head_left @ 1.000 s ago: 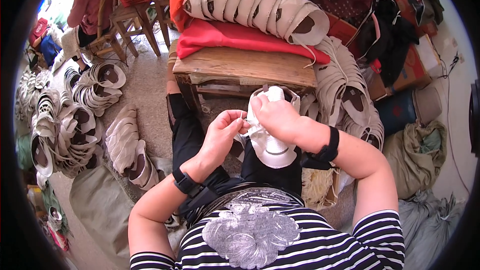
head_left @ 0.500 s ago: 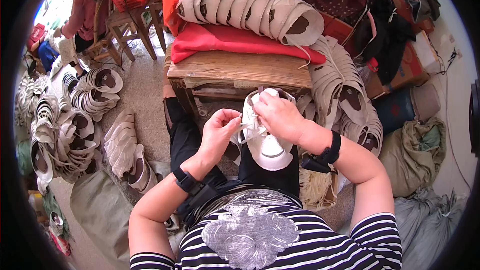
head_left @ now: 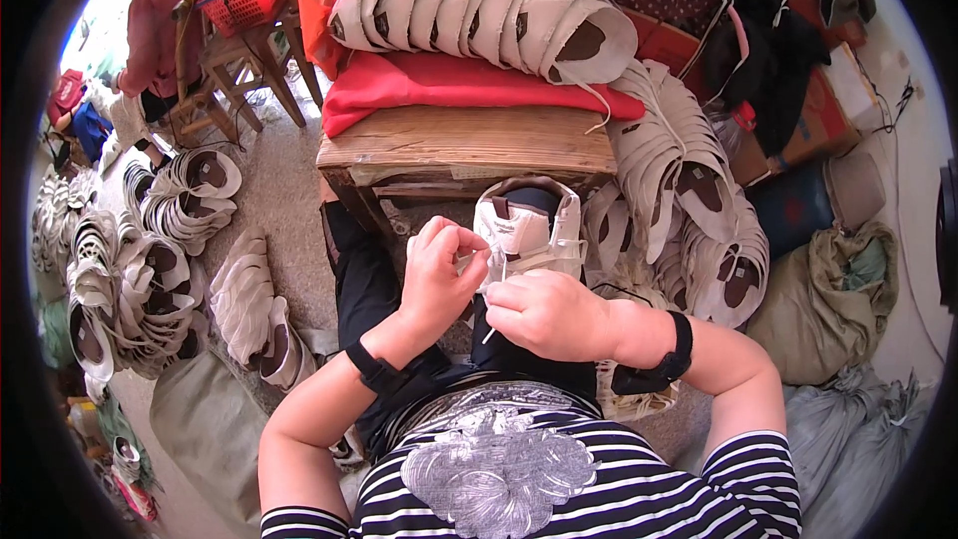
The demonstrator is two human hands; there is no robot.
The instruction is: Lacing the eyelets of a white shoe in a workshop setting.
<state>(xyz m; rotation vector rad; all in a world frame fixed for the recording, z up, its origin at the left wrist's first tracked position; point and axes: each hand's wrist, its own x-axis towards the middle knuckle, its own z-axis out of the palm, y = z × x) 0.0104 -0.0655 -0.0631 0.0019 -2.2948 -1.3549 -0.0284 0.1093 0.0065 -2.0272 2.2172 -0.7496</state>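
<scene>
Right grip (head_left: 549,311) has come back toward the body, off the shoe's tongue

Its thumb and fingers are now pinched together on the lace (head_left: 503,265), one end poking out below. Left grip (head_left: 436,269), fingertips also pressed together on the lace, is just beside the shoe (head_left: 524,230). From where I stand, the shoe lies just beyond the right grip, opening toward the desk (head_left: 469,145). Farther past both grips, a shoe stack (head_left: 454,15) rests on red cloth (head_left: 429,90).

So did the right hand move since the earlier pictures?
Yes. Judged against the wooden bench, the right hand has moved away from its front edge, toward the person's striped shirt.
</scene>
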